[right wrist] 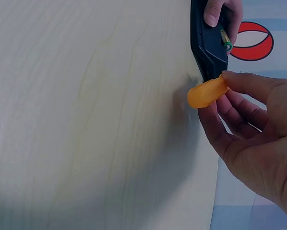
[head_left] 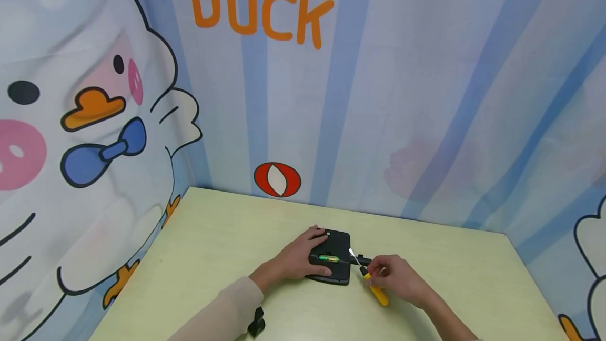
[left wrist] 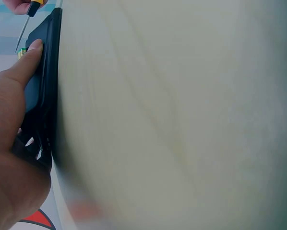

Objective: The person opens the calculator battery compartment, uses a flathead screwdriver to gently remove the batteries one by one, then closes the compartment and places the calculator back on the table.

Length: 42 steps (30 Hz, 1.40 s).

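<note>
Inward from the desk's far edge, a spread left grip touched a black device; the right grip pinched a screwdriver.

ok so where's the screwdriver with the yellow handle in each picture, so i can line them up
Head: screwdriver low, right of centre, thin end pointing up and left.
Left wrist: top left corner, handle cut off by the top edge.
Right wrist: above and right of the middle; the yellow handle shows, the thin end doesn't.
Shared landmark: the black device.
</note>
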Motion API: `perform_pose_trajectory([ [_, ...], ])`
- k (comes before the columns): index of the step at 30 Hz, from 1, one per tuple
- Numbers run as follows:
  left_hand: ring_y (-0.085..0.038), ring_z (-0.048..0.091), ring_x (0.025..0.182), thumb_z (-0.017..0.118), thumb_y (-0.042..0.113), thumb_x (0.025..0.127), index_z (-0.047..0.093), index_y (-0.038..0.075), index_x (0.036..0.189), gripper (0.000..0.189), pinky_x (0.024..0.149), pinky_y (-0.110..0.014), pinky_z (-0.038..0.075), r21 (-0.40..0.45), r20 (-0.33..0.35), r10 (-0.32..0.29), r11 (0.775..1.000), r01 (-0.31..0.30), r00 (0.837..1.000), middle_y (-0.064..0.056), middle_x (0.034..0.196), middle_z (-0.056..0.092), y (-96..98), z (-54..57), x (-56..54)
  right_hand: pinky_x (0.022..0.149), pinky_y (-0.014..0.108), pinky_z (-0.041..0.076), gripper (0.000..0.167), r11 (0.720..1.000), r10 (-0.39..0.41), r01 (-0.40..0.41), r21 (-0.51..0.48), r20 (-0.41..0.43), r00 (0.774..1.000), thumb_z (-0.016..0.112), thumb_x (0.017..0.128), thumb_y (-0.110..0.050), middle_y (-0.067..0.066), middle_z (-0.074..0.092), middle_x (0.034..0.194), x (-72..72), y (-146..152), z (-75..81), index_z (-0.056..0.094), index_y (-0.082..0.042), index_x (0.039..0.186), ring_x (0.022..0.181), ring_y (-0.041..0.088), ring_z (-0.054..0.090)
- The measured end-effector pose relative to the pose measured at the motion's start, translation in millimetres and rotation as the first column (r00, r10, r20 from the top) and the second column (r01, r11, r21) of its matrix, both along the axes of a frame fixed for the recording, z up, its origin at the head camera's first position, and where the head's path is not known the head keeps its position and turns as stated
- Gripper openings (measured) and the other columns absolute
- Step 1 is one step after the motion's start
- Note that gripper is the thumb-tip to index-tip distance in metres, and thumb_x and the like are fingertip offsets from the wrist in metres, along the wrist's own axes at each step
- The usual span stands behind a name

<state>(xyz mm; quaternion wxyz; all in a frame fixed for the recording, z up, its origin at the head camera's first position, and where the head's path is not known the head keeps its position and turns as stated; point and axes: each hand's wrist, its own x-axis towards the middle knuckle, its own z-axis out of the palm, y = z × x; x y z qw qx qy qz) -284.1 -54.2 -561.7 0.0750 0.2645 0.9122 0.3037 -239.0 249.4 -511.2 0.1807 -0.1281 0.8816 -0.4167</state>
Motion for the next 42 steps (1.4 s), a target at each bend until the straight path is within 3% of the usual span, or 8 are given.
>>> perform_pose_trajectory([
  [11,-0.027,0.022,0.161,0.08,0.058,0.09,0.045,0.014,0.163,0.093,0.124,-0.049,0.034,0.008,-0.003,-0.008,1.0,0.008,1.0,-0.002,0.173,0.03,-1.1,1.5,1.4,0.071,0.032,0.059,0.017,0.992,-0.129,0.129,-0.002,0.016,0.992,0.082,0.091,-0.007,0.006,0.068,0.092,-2.5,5.0,-4.1,0.073,-0.002,0.104,0.083,0.021,0.063],
  [19,-0.027,0.021,0.161,0.08,0.059,0.09,0.045,0.014,0.163,0.093,0.124,-0.048,0.034,-0.004,-0.01,-0.011,1.0,0.011,1.0,-0.002,0.172,0.03,-1.3,1.3,1.3,0.071,0.034,0.061,0.016,0.969,-0.247,0.247,0.001,0.017,0.969,0.081,0.09,-0.006,0.006,0.07,0.089,-3.1,4.8,-5.8,0.073,-0.001,0.103,0.078,0.021,0.064],
  [33,-0.027,0.022,0.161,0.08,0.059,0.09,0.045,0.014,0.163,0.092,0.124,-0.048,0.035,-0.002,-0.017,-0.011,1.0,0.011,1.0,-0.003,0.172,0.03,-0.8,1.1,0.8,0.068,0.033,0.059,0.017,0.928,-0.373,0.373,-0.016,-0.016,0.928,0.081,0.09,-0.007,0.007,0.068,0.088,-3.9,12.7,-7.6,0.071,0.002,0.1,0.073,0.02,0.065],
  [42,-0.026,0.022,0.161,0.08,0.06,0.09,0.045,0.014,0.163,0.093,0.124,-0.048,0.034,-0.002,-0.008,-0.011,1.0,0.011,1.0,-0.002,0.172,0.03,-1.3,1.8,1.3,0.066,0.032,0.059,0.017,0.914,-0.405,0.406,0.006,-0.024,0.914,0.08,0.091,-0.01,0.007,0.069,0.085,-4.4,20.0,-12.0,0.071,0.003,0.098,0.072,0.019,0.065],
])
